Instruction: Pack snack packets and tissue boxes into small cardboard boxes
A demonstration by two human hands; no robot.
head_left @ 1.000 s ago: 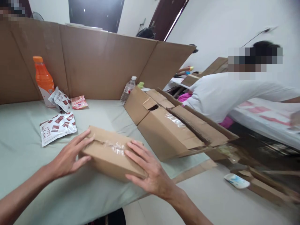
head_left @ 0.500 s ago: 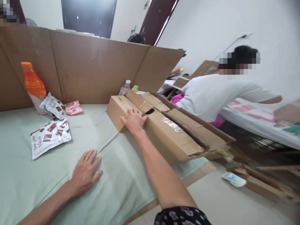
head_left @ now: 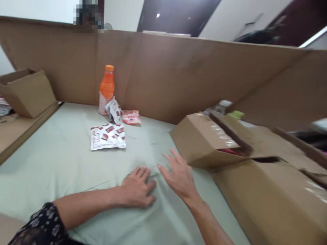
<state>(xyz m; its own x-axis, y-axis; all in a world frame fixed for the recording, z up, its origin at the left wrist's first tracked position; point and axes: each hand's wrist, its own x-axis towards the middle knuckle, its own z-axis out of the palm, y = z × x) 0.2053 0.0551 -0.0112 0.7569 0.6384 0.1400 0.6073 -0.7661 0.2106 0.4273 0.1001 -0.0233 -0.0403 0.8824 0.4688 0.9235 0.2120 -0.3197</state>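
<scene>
My left hand rests palm down on the pale green cloth, fingers apart and holding nothing. To its right, my right hand hovers over or just touches the cloth with spread fingers, slightly blurred. It is nearest to a cardboard box on the right. Beyond my hands lies a white "Super Meal" pouch with brown squares printed on it. Behind that pouch, a second, crumpled pouch leans by an orange drink bottle. A small pink-red packet lies beside them.
A tall cardboard panel closes off the back. On the left stands an open cardboard box. More cardboard boxes line the right side, with a clear bottle and a green-capped item behind them. Part of a person shows above the panel.
My right hand has left the cardboard box and come down beside my left hand. The view has swung left, bringing the left box into sight; the co-worker in white is out of view.
</scene>
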